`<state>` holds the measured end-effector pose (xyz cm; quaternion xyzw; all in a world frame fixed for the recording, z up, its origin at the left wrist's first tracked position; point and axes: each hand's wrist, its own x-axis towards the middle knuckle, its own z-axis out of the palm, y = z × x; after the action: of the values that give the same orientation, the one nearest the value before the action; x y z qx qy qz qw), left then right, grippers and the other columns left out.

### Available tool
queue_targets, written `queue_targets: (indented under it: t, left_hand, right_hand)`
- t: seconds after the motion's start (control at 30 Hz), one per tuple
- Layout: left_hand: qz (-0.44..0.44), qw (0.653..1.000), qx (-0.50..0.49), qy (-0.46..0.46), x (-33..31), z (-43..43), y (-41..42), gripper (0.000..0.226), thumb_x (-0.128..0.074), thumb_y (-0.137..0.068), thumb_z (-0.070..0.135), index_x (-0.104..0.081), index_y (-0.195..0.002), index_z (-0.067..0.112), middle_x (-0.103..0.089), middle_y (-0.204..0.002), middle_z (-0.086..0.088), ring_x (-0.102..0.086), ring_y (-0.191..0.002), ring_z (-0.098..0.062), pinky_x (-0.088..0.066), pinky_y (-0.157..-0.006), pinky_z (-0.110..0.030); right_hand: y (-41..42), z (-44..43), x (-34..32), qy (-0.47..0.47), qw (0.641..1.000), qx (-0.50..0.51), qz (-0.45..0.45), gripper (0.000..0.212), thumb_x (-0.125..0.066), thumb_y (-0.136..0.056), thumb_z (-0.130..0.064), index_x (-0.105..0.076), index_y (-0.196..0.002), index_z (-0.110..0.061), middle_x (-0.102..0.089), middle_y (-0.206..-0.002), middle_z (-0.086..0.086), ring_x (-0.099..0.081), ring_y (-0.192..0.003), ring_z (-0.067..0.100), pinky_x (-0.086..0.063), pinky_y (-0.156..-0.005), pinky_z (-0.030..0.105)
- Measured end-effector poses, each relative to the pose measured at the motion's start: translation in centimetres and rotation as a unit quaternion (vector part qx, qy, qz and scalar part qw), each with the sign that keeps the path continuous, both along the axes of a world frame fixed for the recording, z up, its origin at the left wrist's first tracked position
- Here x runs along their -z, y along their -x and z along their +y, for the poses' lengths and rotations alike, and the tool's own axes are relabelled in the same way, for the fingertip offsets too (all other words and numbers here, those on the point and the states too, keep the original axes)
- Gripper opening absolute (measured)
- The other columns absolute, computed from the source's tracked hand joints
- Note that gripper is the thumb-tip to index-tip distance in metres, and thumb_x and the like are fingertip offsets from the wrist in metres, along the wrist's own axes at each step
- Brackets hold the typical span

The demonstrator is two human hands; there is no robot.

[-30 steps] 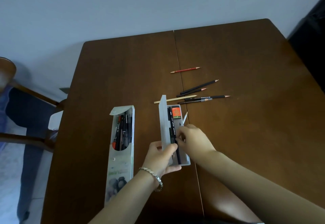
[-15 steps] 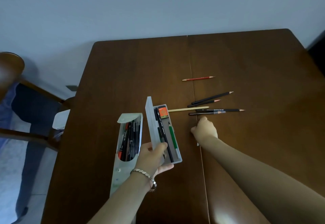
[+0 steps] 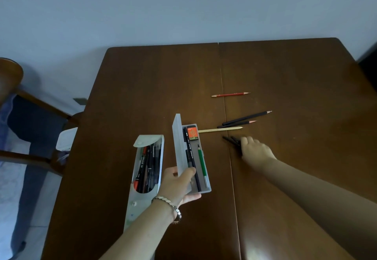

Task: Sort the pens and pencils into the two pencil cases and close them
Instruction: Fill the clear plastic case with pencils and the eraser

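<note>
My left hand (image 3: 179,186) grips the near end of a grey hard pencil case (image 3: 205,190), its lid (image 3: 177,145) standing open. Inside lie a black pencil, a green pencil (image 3: 202,163) and an orange eraser box (image 3: 192,133). To its left a soft pouch (image 3: 142,200) lies open, filled with pens (image 3: 148,167). My right hand (image 3: 256,152) is closed over two black pencils (image 3: 231,139) on the table. Farther back lie a tan pencil (image 3: 220,130), two more black pencils (image 3: 244,118) and a red pencil (image 3: 230,94).
The brown wooden table (image 3: 142,88) has a seam running front to back through its middle. A wooden chair (image 3: 12,80) stands at the left, beside the table's edge. A white object (image 3: 66,139) sits just off the table's left edge.
My right hand left the hard case, where the green pencil now lies, and reached right to close over the two black pencils. My left hand drew the case slightly left.
</note>
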<state>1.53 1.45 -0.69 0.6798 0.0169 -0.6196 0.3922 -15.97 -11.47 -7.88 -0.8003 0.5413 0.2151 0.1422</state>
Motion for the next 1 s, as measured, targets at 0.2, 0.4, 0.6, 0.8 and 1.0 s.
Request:
queue_targets:
  t: [0.2,0.4,0.6,0.8,1.0]
  left_hand:
    - [0.005,0.999,0.033,-0.011,-0.4,1.4,1.1,0.031,-0.061,-0.087,0.009,-0.039,-0.107,0.014,-0.045,-0.084,-0.001,-0.056,-0.077,-0.021,-0.055,-0.082,-0.052]
    - [0.023,0.998,0.050,-0.001,-1.1,2.0,2.4,0.035,-0.061,-0.085,0.006,-0.041,-0.113,0.013,-0.047,-0.094,-0.003,-0.056,-0.083,-0.023,-0.054,-0.082,-0.054]
    - [0.015,1.000,0.012,0.021,-0.8,1.2,1.2,0.035,-0.060,-0.086,0.006,-0.044,-0.118,0.004,-0.056,-0.095,-0.008,-0.061,-0.084,-0.023,-0.053,-0.084,-0.054]
    - [0.006,1.000,-0.016,0.008,-0.5,-0.3,0.1,0.018,-0.058,-0.087,0.005,-0.048,-0.099,0.013,-0.050,-0.094,-0.006,-0.056,-0.094,-0.030,-0.054,-0.082,-0.054]
    - [-0.007,1.000,-0.010,0.005,0.1,-1.7,-0.9,0.033,-0.060,-0.086,0.007,-0.044,-0.115,0.013,-0.047,-0.117,-0.013,-0.054,-0.114,-0.037,-0.055,-0.081,-0.054]
  right_hand:
    - [-4.2,5.1,-4.5,-0.104,0.844,0.312,-0.423,0.022,-0.035,-0.099,-0.012,-0.038,-0.119,-0.004,-0.058,-0.095,0.012,-0.054,-0.073,0.015,-0.043,-0.062,0.026]
    - [-8.2,8.0,-5.8,-0.147,0.809,0.338,-0.457,0.030,-0.039,-0.098,-0.010,-0.040,-0.128,-0.008,-0.053,-0.120,0.010,-0.056,-0.096,0.013,-0.049,-0.084,0.024]
    - [-6.4,7.0,-7.2,-0.095,0.882,0.189,-0.420,0.041,-0.049,-0.095,-0.014,-0.044,-0.136,-0.012,-0.042,-0.137,0.006,-0.046,-0.121,0.016,-0.035,-0.098,0.017]
    - [-3.9,-1.6,-2.9,0.068,0.965,0.065,-0.246,0.049,-0.048,-0.089,0.002,-0.044,-0.136,-0.011,-0.040,-0.141,0.008,-0.034,-0.133,0.024,-0.029,-0.110,0.031]
    - [-4.1,-5.7,-0.2,0.094,0.985,-0.144,0.015,0.039,-0.044,-0.094,-0.011,-0.037,-0.132,-0.011,-0.042,-0.135,0.009,-0.040,-0.126,0.027,-0.038,-0.101,0.036]
